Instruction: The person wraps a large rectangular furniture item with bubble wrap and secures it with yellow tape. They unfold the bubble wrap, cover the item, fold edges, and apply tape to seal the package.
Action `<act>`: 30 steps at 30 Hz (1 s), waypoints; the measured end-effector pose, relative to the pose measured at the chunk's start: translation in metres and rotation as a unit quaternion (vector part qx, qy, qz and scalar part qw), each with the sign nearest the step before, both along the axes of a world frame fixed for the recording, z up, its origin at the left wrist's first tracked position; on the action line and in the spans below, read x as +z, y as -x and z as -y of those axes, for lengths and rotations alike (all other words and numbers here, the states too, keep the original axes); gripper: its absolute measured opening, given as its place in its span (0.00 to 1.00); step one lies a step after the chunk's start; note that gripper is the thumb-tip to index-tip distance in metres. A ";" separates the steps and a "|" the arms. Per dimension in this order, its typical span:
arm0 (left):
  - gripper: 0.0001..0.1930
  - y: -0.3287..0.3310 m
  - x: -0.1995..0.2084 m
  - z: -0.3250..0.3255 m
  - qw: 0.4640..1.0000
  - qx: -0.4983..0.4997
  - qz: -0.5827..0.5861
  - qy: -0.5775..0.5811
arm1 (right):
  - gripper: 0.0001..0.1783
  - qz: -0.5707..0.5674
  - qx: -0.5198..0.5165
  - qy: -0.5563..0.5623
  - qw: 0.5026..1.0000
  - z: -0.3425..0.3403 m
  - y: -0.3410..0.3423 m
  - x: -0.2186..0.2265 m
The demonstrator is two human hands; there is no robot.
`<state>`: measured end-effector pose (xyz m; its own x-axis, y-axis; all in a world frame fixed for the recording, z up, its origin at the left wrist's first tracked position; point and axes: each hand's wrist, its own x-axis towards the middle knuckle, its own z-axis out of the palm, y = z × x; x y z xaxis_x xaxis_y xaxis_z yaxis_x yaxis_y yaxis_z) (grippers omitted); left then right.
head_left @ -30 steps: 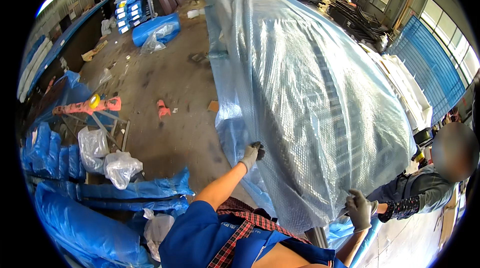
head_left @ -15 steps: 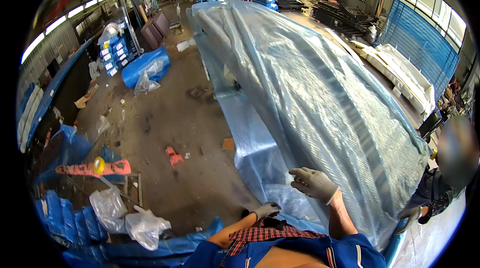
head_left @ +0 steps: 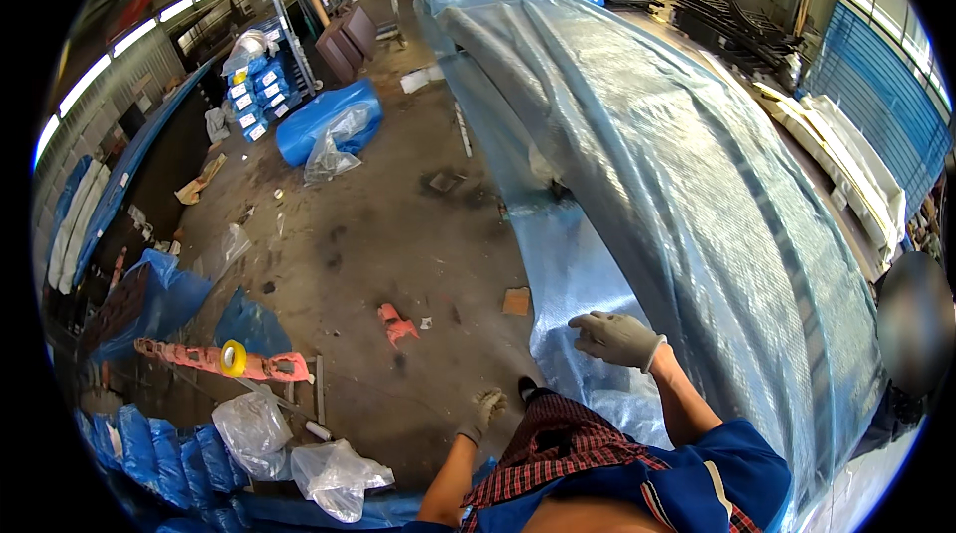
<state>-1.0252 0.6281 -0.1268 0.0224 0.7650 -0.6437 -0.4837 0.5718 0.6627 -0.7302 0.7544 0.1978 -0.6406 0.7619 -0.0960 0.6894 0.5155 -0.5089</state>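
Note:
My right hand (head_left: pixel 615 339), in a grey work glove, hovers in front of the hanging side of a large translucent blue plastic sheet (head_left: pixel 687 185). Its fingers are loosely stretched toward the left, with nothing seen in them. Lower and to the left, my left hand (head_left: pixel 483 414), gloved too, hangs over the floor beside my leg. Its fingers are slightly bent and apart, and it appears to hold nothing. The wrinkled sheet drapes over a long, wide load whose contents are hidden, and its lower part (head_left: pixel 573 244) spreads down toward the floor.
A yellow tape roll (head_left: pixel 233 359) sits on a pink-wrapped trestle bar (head_left: pixel 279 366) at left. Clear plastic bags (head_left: pixel 339 478) and blue-wrapped bundles (head_left: pixel 159 448) lie nearby. A blue roll (head_left: pixel 334 123) and pink scrap (head_left: pixel 397 325) are on the floor. Another person (head_left: pixel 891 414) stands at right.
My view has turned left, so the surroundings sit further right. My left hand has moved away from the sheet's lower edge, out over the floor. The other person's gloved hand is no longer visible.

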 end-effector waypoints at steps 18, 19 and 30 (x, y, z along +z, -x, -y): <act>0.04 0.270 -0.003 -0.232 0.966 0.259 -0.008 0.013 | 0.15 -0.711 -0.287 0.519 0.379 -0.478 0.183 -0.173; 0.04 0.276 -0.008 -0.237 0.962 0.271 -0.001 0.034 | 0.16 -0.718 -0.279 0.527 0.359 -0.514 0.170 -0.197; 0.13 0.465 -0.102 -0.367 0.934 0.340 0.078 0.078 | 0.05 -0.884 -0.258 0.243 0.305 -0.686 0.196 -0.261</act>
